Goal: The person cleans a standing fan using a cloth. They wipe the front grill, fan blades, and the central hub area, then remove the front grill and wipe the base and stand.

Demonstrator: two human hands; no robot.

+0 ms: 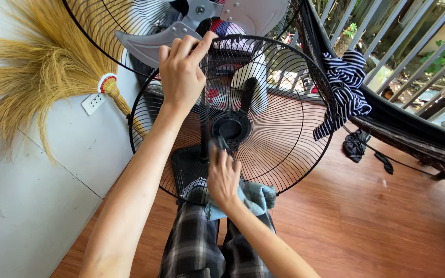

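Right hand presses cloth | left hand grips grille rim

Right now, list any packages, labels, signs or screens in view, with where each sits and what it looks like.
No packages, signs or screens show.
Nearest to a label: the round black hub plate at the centre of the detached fan grille, plain as far as can be told.
The left hand grips the grille's top rim; the right hand presses a light blue cloth against the wires below the hub.
A white wall socket sits beside the straw broom.
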